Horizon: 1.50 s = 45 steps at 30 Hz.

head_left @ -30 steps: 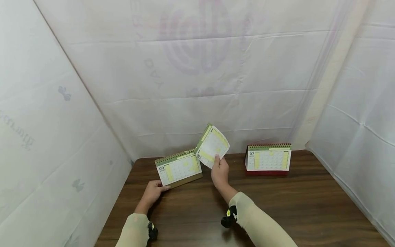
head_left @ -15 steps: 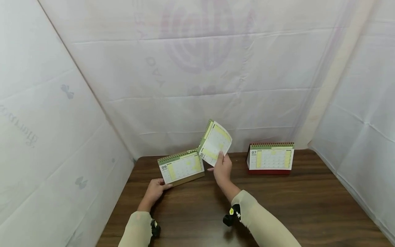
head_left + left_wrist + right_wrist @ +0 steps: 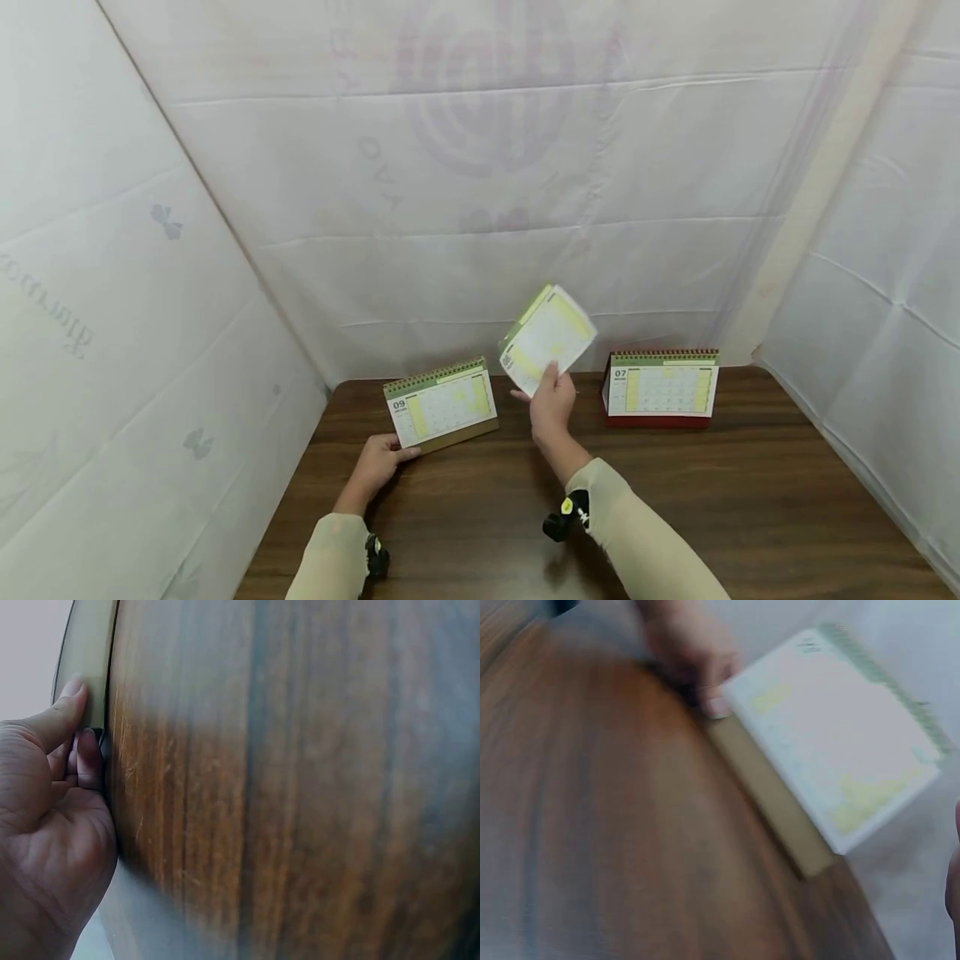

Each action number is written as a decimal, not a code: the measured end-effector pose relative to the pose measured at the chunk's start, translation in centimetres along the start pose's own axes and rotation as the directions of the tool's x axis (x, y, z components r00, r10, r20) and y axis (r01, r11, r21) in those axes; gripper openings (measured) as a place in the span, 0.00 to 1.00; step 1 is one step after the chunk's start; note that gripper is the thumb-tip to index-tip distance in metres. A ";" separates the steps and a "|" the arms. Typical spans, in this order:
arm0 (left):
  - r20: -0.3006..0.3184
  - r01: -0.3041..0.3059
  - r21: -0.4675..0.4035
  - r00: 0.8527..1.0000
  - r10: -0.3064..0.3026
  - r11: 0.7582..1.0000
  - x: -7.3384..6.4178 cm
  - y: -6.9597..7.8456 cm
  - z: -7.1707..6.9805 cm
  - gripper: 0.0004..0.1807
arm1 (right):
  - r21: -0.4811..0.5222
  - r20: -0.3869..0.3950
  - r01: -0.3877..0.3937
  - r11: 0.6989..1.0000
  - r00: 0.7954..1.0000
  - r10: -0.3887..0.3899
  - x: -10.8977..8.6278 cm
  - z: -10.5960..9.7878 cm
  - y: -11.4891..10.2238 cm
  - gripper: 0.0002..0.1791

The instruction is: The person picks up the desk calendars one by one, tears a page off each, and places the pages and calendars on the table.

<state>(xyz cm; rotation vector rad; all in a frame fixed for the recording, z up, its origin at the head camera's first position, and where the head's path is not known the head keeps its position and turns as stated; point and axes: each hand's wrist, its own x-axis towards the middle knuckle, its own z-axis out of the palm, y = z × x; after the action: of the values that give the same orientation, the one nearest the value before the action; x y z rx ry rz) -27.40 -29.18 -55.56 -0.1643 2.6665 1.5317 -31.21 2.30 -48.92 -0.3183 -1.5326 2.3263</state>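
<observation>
A desk calendar [image 3: 442, 408] showing page 09, on a tan stand, stands tilted at the table's left. My left hand [image 3: 377, 462] pinches its lower left corner; in the left wrist view that hand [image 3: 45, 802] has its thumb over the tan base [image 3: 94, 660]. Raised to the right of it, a calendar page [image 3: 553, 335] with a green top strip is held between thumb and fingers of my right hand [image 3: 552, 406], apart from the calendar's rings. The right wrist view is blurred and shows the calendar [image 3: 832, 735] with only a sliver of the right hand [image 3: 954, 881].
A second desk calendar [image 3: 663, 390], page 07 on a red stand, is on the right side of the dark wooden table [image 3: 465, 533]. White printed sheeting [image 3: 480, 275] closes off the back and both sides.
The 08 page, earlier joined to the calendar's rings at its corner, has come off. My right hand has moved it right and slightly up. My left hand keeps its grip.
</observation>
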 end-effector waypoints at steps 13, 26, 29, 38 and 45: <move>-0.010 -0.014 0.008 1.000 0.014 1.000 0.0 -0.7 -0.1 0.12 | -0.082 0.063 0.014 0.997 0.998 -0.008 0.4 -1.2 -0.3 0.27; -0.003 0.001 -0.024 1.000 -0.001 1.000 0.4 -0.9 0.4 0.12 | -0.112 0.052 0.010 0.994 0.999 -0.004 0.6 -1.8 0.4 0.26; -0.002 0.007 -0.016 1.000 -0.007 1.000 0.3 -0.8 0.4 0.12 | -0.120 0.043 0.002 0.993 0.999 0.004 0.7 -2.2 0.8 0.26; 0.007 0.004 -0.002 1.000 -0.004 1.000 0.5 -0.7 0.4 0.12 | -0.203 0.045 -0.031 0.979 0.998 0.040 1.2 -3.9 1.1 0.28; -0.015 0.000 -0.004 1.000 0.000 1.000 0.7 -0.6 0.4 0.16 | -0.243 0.046 -0.044 0.969 0.997 0.056 1.4 -5.4 1.8 0.26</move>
<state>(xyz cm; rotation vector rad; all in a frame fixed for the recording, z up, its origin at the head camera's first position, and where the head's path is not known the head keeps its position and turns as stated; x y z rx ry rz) -28.03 -29.17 -56.39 -0.1762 2.6752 1.5417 -30.84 6.75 -52.69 -0.3610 -1.8589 2.2024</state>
